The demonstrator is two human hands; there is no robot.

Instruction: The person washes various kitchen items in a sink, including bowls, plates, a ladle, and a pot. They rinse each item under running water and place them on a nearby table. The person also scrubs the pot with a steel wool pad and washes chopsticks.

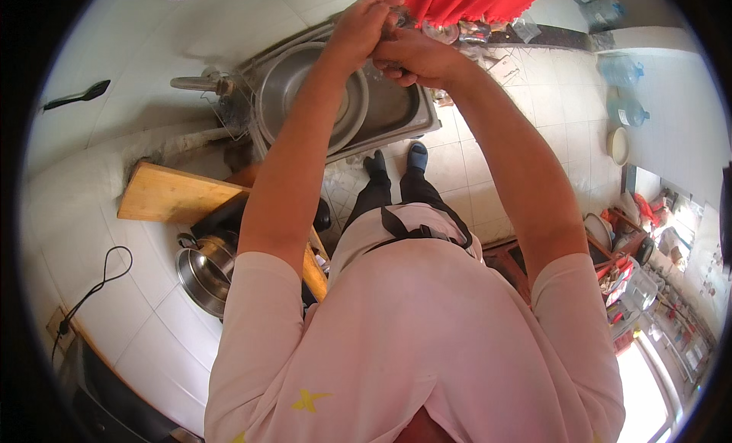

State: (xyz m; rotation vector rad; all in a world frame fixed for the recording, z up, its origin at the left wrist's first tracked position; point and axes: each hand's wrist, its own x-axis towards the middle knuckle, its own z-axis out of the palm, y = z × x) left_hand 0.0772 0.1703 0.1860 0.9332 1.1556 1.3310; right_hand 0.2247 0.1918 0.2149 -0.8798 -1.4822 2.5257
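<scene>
Both arms stretch forward to the top of the view, where my left hand (pixel 366 28) and my right hand (pixel 420 54) meet. The fingers of both hands are curled. A small greyish thing shows between them, too hidden to name. Just beyond them hangs a gathered red cloth (pixel 474 2) with a frilled edge. Below the hands is a stainless steel sink (pixel 403 108), with a round metal basin (pixel 357 108) in its left part. My left forearm hides some of the basin.
A faucet (pixel 197 84) and a wire rack (pixel 234 120) flank the sink's left side. A wooden board (pixel 177 194) and a steel pot (pixel 197 277) are at left. Blue water bottles (pixel 620 71) and a bowl (pixel 617 147) line the right wall. Cluttered shelves (pixel 617 243) stand behind on the right.
</scene>
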